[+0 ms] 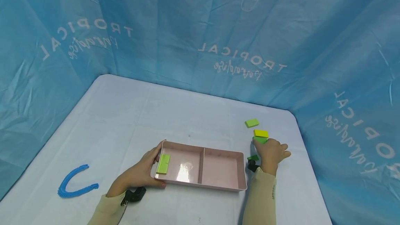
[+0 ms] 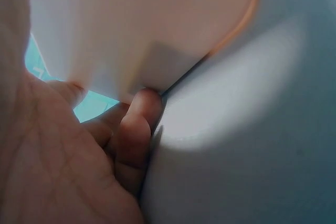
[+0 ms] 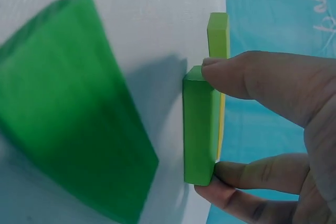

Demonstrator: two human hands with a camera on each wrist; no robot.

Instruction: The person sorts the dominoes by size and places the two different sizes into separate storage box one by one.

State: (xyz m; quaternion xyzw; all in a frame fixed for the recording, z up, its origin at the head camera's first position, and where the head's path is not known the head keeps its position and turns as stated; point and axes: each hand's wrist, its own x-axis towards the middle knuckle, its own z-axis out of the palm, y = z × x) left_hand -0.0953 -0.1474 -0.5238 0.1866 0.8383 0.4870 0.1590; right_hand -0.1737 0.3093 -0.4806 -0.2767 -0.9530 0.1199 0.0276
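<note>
My left hand (image 1: 145, 173) holds the left end of a pink two-compartment box (image 1: 222, 169), its thumb at the near wall and fingers at the far corner. In the left wrist view, the fingers (image 2: 137, 129) touch the box's pale side (image 2: 152, 30). Two light-green blocks (image 1: 163, 164) lie along the left wall of the left compartment. Right of the box, my right hand (image 1: 271, 152) pinches a green block (image 3: 199, 129) by its two ends, between thumb and fingers. A yellow block (image 1: 261, 133) is just behind that block.
A light-green block (image 1: 251, 123) lies farther back. Near the right wrist is a darker green block (image 1: 253, 157), large and blurred in the right wrist view. A curved blue braided piece (image 1: 67, 185) lies at left on the white table (image 1: 131, 124). Blue curtains (image 1: 187, 27) surround the table's back and sides.
</note>
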